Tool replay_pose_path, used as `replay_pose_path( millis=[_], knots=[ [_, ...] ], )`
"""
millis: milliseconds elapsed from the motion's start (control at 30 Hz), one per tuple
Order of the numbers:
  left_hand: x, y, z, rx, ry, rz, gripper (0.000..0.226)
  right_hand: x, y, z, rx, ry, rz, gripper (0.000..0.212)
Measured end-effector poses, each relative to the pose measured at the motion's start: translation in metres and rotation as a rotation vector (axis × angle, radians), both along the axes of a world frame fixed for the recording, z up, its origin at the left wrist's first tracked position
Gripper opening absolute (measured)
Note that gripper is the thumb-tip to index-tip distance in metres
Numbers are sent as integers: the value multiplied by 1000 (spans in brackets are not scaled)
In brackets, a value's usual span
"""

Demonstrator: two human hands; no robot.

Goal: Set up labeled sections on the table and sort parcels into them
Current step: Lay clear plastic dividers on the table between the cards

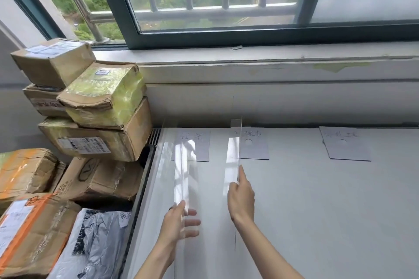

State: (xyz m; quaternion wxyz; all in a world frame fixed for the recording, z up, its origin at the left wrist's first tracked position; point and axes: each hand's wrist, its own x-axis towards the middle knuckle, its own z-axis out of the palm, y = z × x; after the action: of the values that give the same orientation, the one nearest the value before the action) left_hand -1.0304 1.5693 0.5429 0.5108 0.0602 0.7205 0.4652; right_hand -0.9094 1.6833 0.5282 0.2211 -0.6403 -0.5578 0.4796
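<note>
Two clear plastic divider sheets stand on edge on the white table (317,199), running from front to back. My left hand (179,222) holds the near end of the left divider (182,165), thumb on one side and fingers seen through the sheet. My right hand (241,195) grips the right divider (237,149), with the index finger stretched up along its edge. Three handwritten paper labels lie flat near the back edge: a left label (199,145), a middle label (255,146) and a right label (345,145).
Left of the table is a pile of parcels: stacked cardboard boxes (95,129), a box wrapped in yellow tape (104,93), an orange-taped box (29,233) and a grey poly mailer (95,244). A window sill (249,70) and barred window run behind the table.
</note>
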Motion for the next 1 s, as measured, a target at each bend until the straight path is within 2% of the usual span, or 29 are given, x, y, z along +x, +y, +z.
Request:
replay_pose_path(
  millis=[100, 200, 300, 400, 733, 900, 1000],
  knots=[
    [-2, -7, -2, 8, -8, 14, 37, -18, 7, -13, 9, -66, 64, 57],
    [-6, -13, 2, 39, -25, 9, 32, -33, 7, -23, 35, -119, 127, 56],
    [-10, -16, 4, 59, -42, -2, 31, -42, 9, -32, 44, -189, 100, 55],
    [-15, -15, 2, 64, -51, -11, 31, -41, 10, -43, 70, -302, 117, 55],
    [-25, -9, 0, 74, -56, -15, 31, -29, -5, -53, 58, -496, 233, 57],
    [-23, -5, 4, 88, -64, -22, 32, -19, -10, -53, 34, -538, 221, 56],
    [-20, -2, 6, 93, -64, -27, 32, -13, -14, -52, 44, -470, 188, 57]
  ],
)
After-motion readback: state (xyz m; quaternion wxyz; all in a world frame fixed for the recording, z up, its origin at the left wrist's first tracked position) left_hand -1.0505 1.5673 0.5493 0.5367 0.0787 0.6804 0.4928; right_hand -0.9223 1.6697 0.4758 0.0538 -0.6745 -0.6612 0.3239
